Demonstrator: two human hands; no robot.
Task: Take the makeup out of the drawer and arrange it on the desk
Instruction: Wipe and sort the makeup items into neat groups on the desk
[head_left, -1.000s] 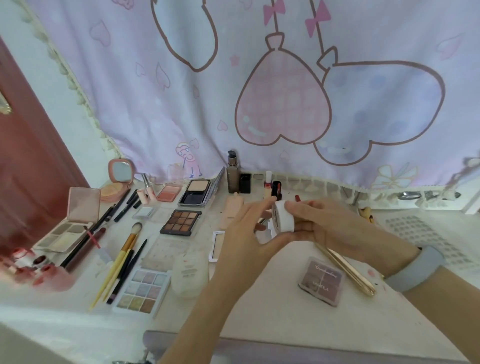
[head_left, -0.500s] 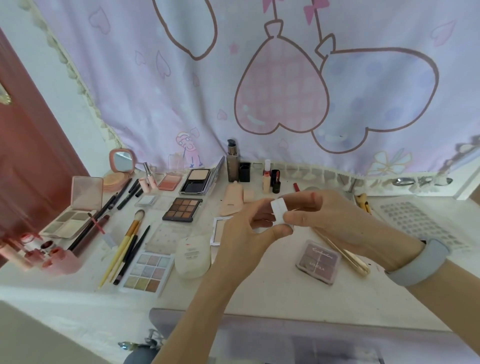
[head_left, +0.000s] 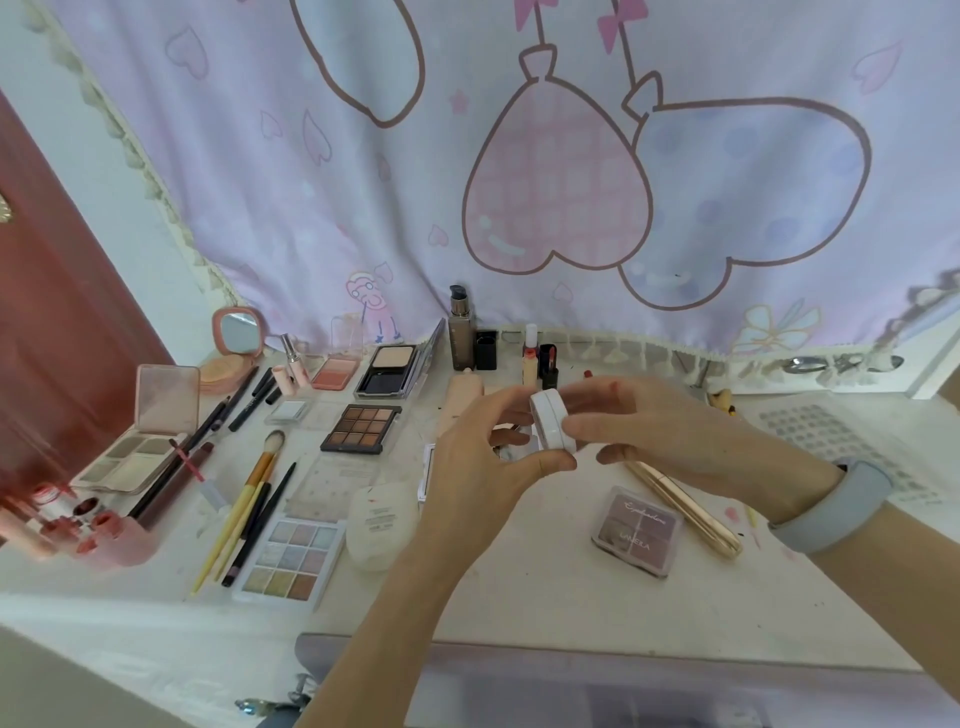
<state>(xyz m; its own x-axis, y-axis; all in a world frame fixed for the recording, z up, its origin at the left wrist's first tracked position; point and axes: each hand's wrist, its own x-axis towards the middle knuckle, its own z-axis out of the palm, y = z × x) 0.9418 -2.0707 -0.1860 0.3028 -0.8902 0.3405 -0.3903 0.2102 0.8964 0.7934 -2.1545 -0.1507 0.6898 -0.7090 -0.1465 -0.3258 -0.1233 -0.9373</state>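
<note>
Since half a second ago the white round compact (head_left: 554, 420) has turned in the fingers: it showed only a small edge-on sliver then, and now shows its rounded rim and part of one flat face. Both hands hold it in the air above the desk (head_left: 545, 597). The left hand (head_left: 483, 467) has its thumb curled under the lower rim and its fingers behind the case; the right hand (head_left: 660, 431) pinches the far side, index finger laid across the rim (a pale blue wristband (head_left: 836, 506) sits on that wrist).

Below the grip and a little to its right lies a mauve eyeshadow quad (head_left: 637, 530), and just beyond that a gold tube (head_left: 685, 512) running diagonally — one end passes under the right hand. Directly under the left hand a flat white-framed palette (head_left: 427, 470) is mostly hidden, and beside the left wrist rests a white oval case (head_left: 382, 522). Behind the grip stand a tall brown pump bottle (head_left: 461, 338) and a few lipsticks (head_left: 545, 361). Further left of the grip are a brown nine-pan palette (head_left: 362, 428), a pastel nine-pan palette (head_left: 291, 557) and yellow-handled brushes (head_left: 244, 499).

The compact stands on edge — its flat faces point left and right, its rim toward the camera, tilted slightly top-left.
</note>
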